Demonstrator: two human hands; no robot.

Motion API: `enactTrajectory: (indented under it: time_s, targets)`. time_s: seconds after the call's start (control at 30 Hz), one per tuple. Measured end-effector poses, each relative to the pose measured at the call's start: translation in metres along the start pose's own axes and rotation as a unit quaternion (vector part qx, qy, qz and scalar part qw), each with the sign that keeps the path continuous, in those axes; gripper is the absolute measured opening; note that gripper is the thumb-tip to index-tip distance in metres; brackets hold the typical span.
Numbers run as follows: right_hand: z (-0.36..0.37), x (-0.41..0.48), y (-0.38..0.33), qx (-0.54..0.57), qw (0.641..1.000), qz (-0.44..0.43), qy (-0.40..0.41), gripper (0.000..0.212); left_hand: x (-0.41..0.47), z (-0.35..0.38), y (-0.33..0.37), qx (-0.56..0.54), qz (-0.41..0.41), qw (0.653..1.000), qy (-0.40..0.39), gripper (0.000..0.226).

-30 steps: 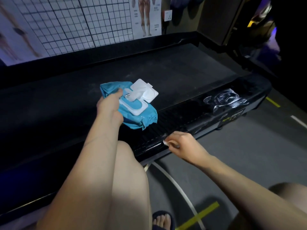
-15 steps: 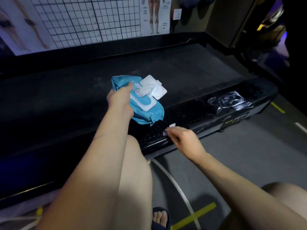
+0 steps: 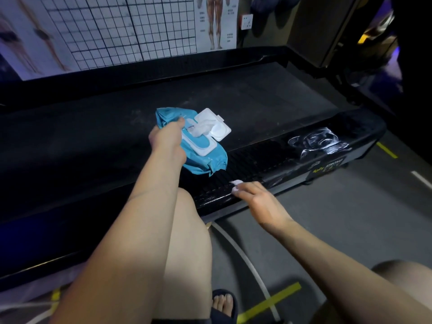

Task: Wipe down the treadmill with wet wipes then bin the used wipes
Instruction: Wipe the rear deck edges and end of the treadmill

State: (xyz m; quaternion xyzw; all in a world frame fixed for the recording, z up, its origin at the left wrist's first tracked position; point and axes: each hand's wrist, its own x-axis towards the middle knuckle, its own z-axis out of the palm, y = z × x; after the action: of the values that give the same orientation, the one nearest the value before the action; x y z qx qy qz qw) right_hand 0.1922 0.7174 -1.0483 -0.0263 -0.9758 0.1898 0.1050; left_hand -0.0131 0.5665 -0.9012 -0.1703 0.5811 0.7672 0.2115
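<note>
Blue wipes pack [image 3: 203, 157], lid open, is gripped in the left hand [image 3: 168, 141] over the treadmill [image 3: 257, 101], ready to give more. The right hand [image 3: 261, 202] fingers pinch a white wipe [image 3: 236, 183] on the side rail [image 3: 247, 164] to rub it.

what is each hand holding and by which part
Left hand grips the blue wipes pack at its left end, beside the open lid. Right hand pinches a white wipe at its fingertips; most is hidden.
</note>
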Motion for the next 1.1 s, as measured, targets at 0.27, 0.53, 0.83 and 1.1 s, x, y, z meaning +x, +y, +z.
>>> enactTrajectory:
  time_s: [0.27,0.53,0.83,1.1]
  targets:
    - [-0.020,-0.001,0.007,0.033,0.982,0.125,0.137,0.019,-0.006,0.003,-0.001,-0.009,-0.008,1.000,-0.007,0.014]
    - [0.024,0.002,-0.034,-0.058,0.993,-0.098,-0.012,0.026,-0.009,0.011,-0.004,0.002,-0.009,1.000,-0.015,0.020]
    - [0.002,0.001,0.022,-0.043,0.997,0.020,0.063,0.023,-0.002,0.006,-0.003,-0.003,0.002,1.000,-0.003,0.022]
    - [-0.026,0.049,-0.002,0.210,0.944,0.190,0.168,0.022,0.001,0.009,-0.006,-0.011,-0.006,1.000,-0.010,0.026]
